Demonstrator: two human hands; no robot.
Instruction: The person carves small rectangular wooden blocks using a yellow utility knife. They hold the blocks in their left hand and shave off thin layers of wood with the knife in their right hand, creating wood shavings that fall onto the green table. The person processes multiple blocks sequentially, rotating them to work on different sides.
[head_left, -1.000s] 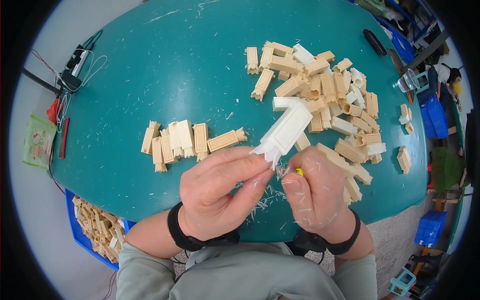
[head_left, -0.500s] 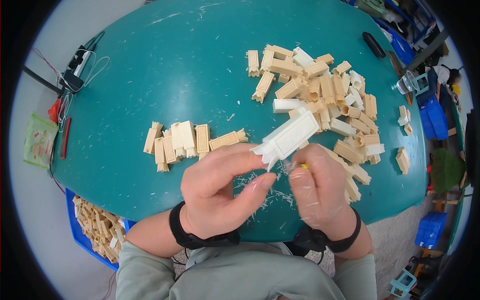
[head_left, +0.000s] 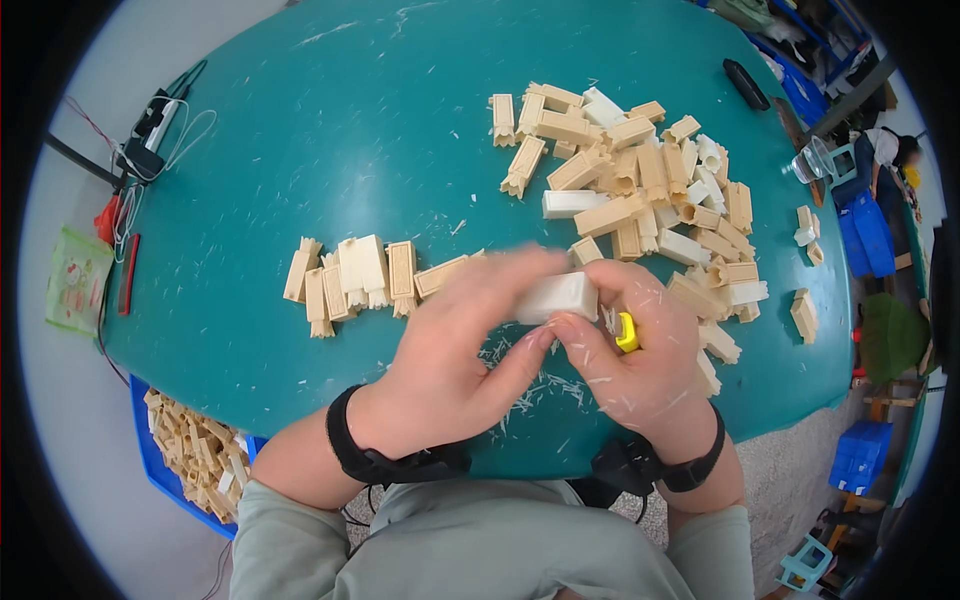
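Observation:
A white moulded block-shaped piece sits between my two hands, its plain end turned toward me. My left hand is closed round it; the upper fingers are smeared by motion. My right hand presses a thumb and finger against the near end of the piece. A small yellow tool is tucked in the right hand's curled fingers, most of it hidden. White shavings cling to that hand, and more shavings lie on the table below.
Beyond the right hand lies a large heap of cream and white pieces. A short row of similar pieces is left of centre on the green table. A blue crate of pieces stands lower left. A clear cup is at the right edge.
The white piece has been turned from lying slanted with its jagged end toward me to showing its plain end. My right hand has moved up to touch it, and the yellow tool shows more.

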